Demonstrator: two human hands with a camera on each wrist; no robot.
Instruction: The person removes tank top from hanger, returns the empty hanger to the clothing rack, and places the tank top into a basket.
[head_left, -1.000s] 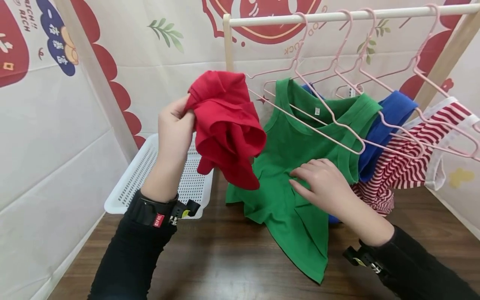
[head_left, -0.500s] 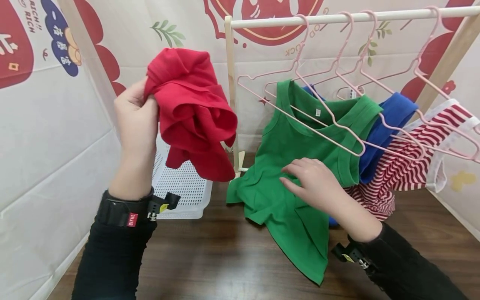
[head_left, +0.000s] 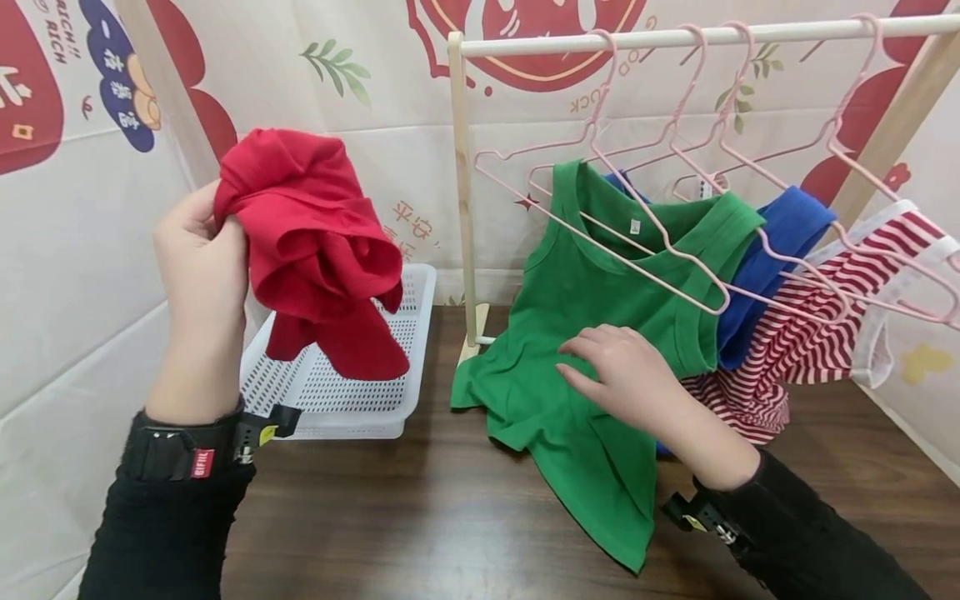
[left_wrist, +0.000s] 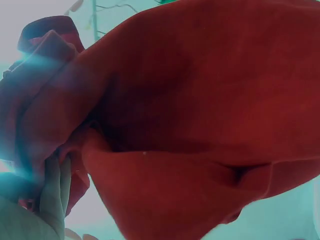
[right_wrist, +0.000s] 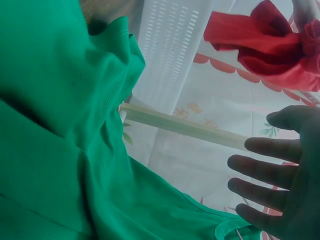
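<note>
My left hand (head_left: 201, 267) pinches a bunched red garment (head_left: 311, 250) between thumb and fingers, holding it up over the white basket (head_left: 420, 333) at the left. Folds of the same red cloth (left_wrist: 200, 90) fill most of the left wrist view and hide part of the fingers. My right hand (head_left: 622, 371) is in front of a green sleeveless top (head_left: 570, 450), holding nothing. In the right wrist view its fingers (right_wrist: 260, 167) are spread and fairly straight. The green top hangs from a pink hanger (head_left: 652, 217), its lower part spread on the brown table.
A white rail (head_left: 525, 43) on a wooden frame carries several pink hangers. Behind the green top hang a blue garment (head_left: 787, 218) and a red-and-white striped one (head_left: 832, 283). The wooden post (head_left: 462, 192) stands between the basket and the clothes. White printed cloth walls enclose the table.
My left hand has carried the red garment leftward from beside the green top, past the post to over the basket. The right hand has shifted slightly left and stays near the green top.
</note>
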